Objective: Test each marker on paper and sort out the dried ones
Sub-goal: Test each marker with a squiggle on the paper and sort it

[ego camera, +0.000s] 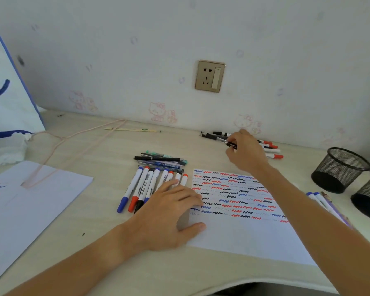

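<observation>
At the far right by the wall, the right hand (245, 151) pinches a black-capped marker (230, 143) over the far pile (269, 149) — a careless drop could mix sorted groups. The left hand (169, 214) lies flat, fingers spread, pinning the test paper (239, 231).

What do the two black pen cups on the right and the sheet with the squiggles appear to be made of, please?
The two pen cups look like black metal wire mesh: you can see through the fine grid, under a solid rim, though coated plastic cannot be ruled out. The test sheet looks like plain matte white paper: thin, flat, without glare, taking ink squiggles cleanly under the left hand.
</observation>
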